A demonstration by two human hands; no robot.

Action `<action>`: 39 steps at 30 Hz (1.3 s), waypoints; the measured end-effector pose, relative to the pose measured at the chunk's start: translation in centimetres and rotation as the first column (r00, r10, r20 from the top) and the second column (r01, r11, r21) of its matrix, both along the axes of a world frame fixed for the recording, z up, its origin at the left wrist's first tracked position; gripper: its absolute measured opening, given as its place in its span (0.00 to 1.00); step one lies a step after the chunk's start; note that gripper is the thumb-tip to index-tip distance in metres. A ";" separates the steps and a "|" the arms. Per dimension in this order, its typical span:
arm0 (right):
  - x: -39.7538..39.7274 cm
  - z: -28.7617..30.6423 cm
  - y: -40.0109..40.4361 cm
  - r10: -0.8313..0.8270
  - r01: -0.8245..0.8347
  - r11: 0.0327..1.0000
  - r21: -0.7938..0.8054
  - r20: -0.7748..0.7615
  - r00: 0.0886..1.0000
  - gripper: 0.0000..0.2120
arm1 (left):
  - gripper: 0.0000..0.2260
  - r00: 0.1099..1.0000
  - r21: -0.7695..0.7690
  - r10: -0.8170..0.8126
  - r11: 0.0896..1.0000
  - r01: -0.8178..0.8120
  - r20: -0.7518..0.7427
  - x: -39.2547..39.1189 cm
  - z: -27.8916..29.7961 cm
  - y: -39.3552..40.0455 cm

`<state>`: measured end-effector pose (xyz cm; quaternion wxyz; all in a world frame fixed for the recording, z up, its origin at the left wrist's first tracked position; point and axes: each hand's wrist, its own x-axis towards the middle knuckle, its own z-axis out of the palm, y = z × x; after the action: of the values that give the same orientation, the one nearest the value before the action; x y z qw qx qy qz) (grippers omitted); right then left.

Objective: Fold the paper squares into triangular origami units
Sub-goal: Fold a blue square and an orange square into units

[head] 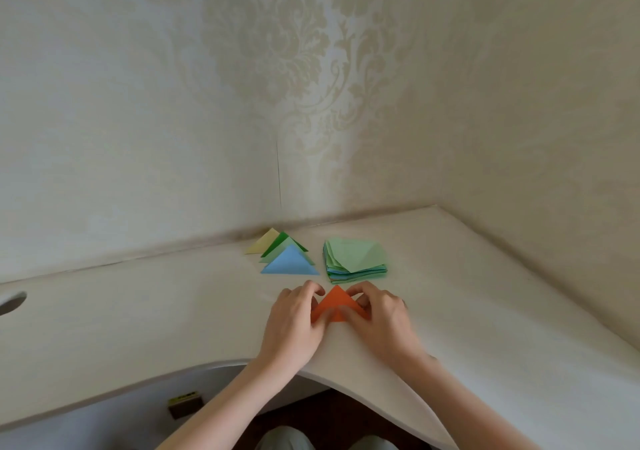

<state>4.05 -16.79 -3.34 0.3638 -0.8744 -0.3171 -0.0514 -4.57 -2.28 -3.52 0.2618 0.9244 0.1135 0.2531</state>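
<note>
Orange paper triangle (335, 303) lay on the pale desk (485, 311), left hand (294, 321) and right hand (379, 314) each pinched a lower corner, grips curled, folded triangles (289, 262) and paper stack (356, 259) just behind.

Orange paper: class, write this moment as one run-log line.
orange paper: triangle on desk | left hand, right hand: pinching its corners | folded triangles: four | paper stack: unfolded
</note>
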 end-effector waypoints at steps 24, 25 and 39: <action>0.5 0.9 -1.2 0.014 0.018 0.992 0.128 -0.245 0.970 0.10 | 0.09 0.994 0.042 0.011 0.999 -0.006 -0.105 -0.4 1.5 0.6; 0.4 0.9 -1.2 0.014 0.017 0.992 0.124 -0.243 0.970 0.10 | 0.11 0.991 0.081 0.028 0.997 -0.018 -0.130 -0.2 1.6 0.2; 1.6 2.7 -0.6 -0.040 0.058 0.996 0.070 -0.235 0.971 0.08 | 0.07 0.985 -0.169 0.027 0.984 -0.056 -0.169 0.9 2.1 0.4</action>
<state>5.68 -17.35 -0.63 0.4301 -0.8674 -0.2482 0.0306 -3.63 -1.88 -1.40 0.3253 0.9135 0.1758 0.1699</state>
